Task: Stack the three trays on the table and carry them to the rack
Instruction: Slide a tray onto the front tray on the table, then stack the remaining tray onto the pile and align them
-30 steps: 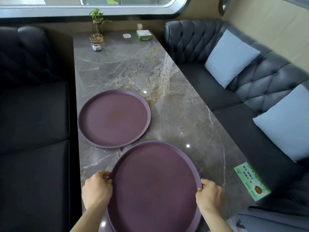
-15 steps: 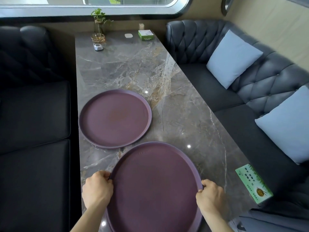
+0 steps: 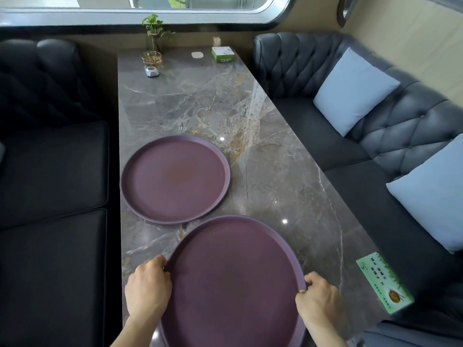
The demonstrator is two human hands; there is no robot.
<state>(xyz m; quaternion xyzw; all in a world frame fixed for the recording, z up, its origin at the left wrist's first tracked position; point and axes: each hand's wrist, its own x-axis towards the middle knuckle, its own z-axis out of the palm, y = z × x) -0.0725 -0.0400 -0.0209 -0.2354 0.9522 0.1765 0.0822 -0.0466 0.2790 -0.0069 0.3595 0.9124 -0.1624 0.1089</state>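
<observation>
A round purple near tray (image 3: 233, 279) lies at the near end of the marble table (image 3: 263, 136). My left hand (image 3: 146, 288) grips its left rim and my right hand (image 3: 317, 296) grips its right rim. Whether another tray sits beneath it I cannot tell. A second round purple far tray (image 3: 175, 179) rests flat on the table farther away and to the left, untouched. Its near rim almost meets the far rim of the held tray.
At the table's far end stand a plant in a glass vase (image 3: 153, 37), a small white device (image 3: 152, 71), a white pad (image 3: 197, 55) and a green box (image 3: 223, 54). A green card box (image 3: 384, 281) lies at the near right edge. Dark sofas flank both sides, with blue cushions (image 3: 353, 91) on the right.
Hardly anything has changed. Both hands stay on the near tray's rim, and the view has drifted only slightly.
</observation>
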